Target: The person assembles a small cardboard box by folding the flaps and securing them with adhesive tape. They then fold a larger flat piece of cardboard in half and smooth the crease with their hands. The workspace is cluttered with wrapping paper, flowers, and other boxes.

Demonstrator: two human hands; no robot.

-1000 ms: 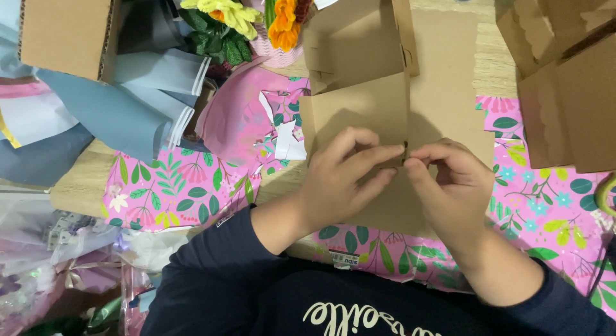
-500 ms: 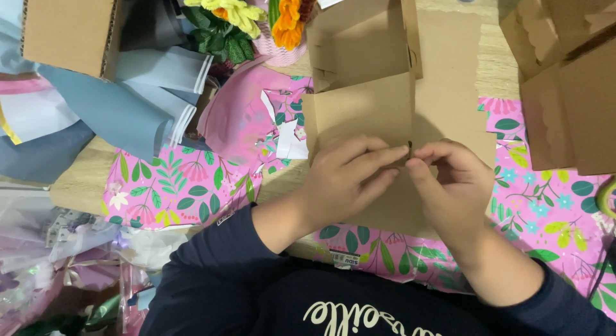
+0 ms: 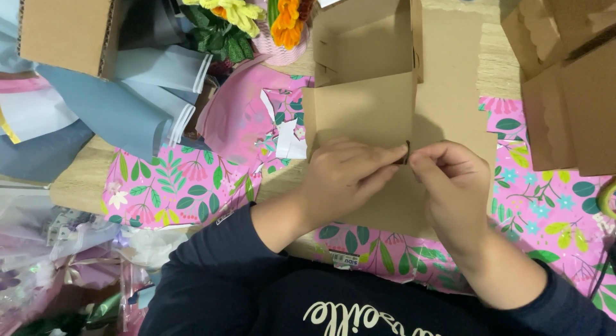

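A flat brown cardboard box blank point(image 3: 366, 105), partly folded up at its far end, lies on pink floral wrapping paper point(image 3: 186, 182). My left hand point(image 3: 343, 175) and my right hand point(image 3: 452, 182) meet over the blank's near panel. Their fingertips pinch a small dark piece at a slot in the cardboard between them. What the small piece is cannot be made out. Both hands rest on the cardboard.
Folded brown cardboard boxes point(image 3: 564, 79) stand at the right, another box point(image 3: 64, 25) at the top left. Blue-grey paper sheets point(image 3: 128, 98) lie at the left. A basket of yellow and orange flowers point(image 3: 256, 18) sits at the back. Cellophane-wrapped things point(image 3: 58, 259) lie at lower left.
Both hands stay pinched together at the same spot on the cardboard; the view has shifted only slightly.
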